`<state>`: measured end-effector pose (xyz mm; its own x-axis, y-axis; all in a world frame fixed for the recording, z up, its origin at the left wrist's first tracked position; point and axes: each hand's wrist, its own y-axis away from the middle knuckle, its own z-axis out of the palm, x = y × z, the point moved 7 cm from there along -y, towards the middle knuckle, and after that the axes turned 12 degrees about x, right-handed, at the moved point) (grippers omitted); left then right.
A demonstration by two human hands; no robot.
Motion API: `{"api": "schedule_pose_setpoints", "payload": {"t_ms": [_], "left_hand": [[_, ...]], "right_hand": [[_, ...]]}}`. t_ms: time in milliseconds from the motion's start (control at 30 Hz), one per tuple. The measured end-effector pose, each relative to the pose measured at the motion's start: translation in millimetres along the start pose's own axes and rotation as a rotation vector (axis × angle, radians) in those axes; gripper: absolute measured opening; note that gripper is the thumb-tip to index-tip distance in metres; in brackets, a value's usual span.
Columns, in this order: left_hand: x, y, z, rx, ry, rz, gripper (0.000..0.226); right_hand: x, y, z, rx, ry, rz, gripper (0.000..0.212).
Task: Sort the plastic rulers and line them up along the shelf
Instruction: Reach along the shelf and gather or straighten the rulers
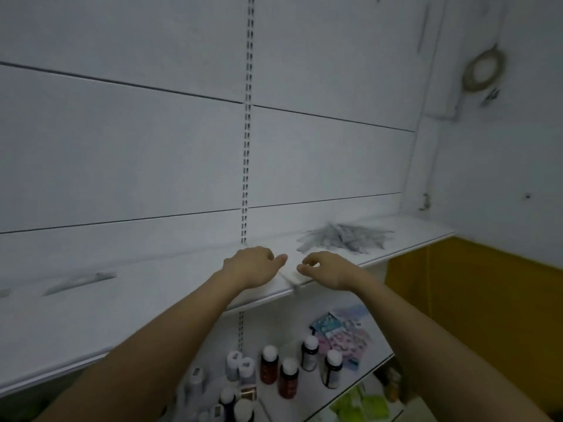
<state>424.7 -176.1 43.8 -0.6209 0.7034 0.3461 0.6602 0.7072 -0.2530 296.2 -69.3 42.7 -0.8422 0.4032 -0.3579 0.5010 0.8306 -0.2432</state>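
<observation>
Both hands are over the white shelf [170, 287], near its front edge, close together but not touching. Left hand [253, 266] is palm down, fingers curled under, thumb pointing right; blur hides whether anything is under the fingers, so can't tell its grip. Right hand [327, 269] is palm down too, fingers loosely curled toward the left hand, thumb and forefinger near each other; can't tell if they pinch anything.

Between and just under the hands is a pale flat strip [294, 277] on the shelf, running toward the front lip and slightly over it. Probably a clear ruler, too blurred to be sure.

Loose pile of clear plastic rulers [342, 239] sits on the same shelf, right of the hands and further back, fanned out in all directions, apart from both hands. On the left stretch of the shelf one ruler [80, 281] lies flat and alone, well apart from the hands; another blurred bit [4, 292] shows at the far left edge.

White back panels with a slotted rail [246, 132] in the middle. Lower shelf [350, 388] carries bottles with white caps [289, 376], some brown, and colourful packets [341, 330] behind them. Yellow wall panel [472, 300] at right, under the shelf end.
</observation>
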Motion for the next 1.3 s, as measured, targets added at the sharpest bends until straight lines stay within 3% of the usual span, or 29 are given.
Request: {"api": "schedule_pose_setpoints", "payload": {"t_ms": [200,367,633,833,967,1300], "left_hand": [[109.3,-20.2,43.8,0.033,0.004,0.052,0.063],[157.4,-40.6,74.7,0.021,-0.038,0.067,0.061],[178.5,-99.8,119.4,0.020,0.010,0.024,0.050],[184.1,-198.2,133.4,0.095,0.162,-0.021,0.044],[198.3,-248.6,157.4,0.046,0.198,-0.029,0.015],[200.9,-305.8,194.2,-0.064,0.172,-0.116,0.039]], "right_hand": [[117.5,22.2,-64.4,0.058,0.025,0.074,0.056],[182.5,11.3,-87.1,0.093,-0.006,0.103,0.052],[236.6,-32.3,-55.0,0.054,-0.093,0.095,0.045],[278.3,-105.3,-60.4,0.059,-0.028,0.035,0.049],[307.0,-165.7,-83.4,0.082,0.022,0.033,0.048],[325.5,-287.1,-56.0,0.080,-0.145,-0.029,0.042]]}}
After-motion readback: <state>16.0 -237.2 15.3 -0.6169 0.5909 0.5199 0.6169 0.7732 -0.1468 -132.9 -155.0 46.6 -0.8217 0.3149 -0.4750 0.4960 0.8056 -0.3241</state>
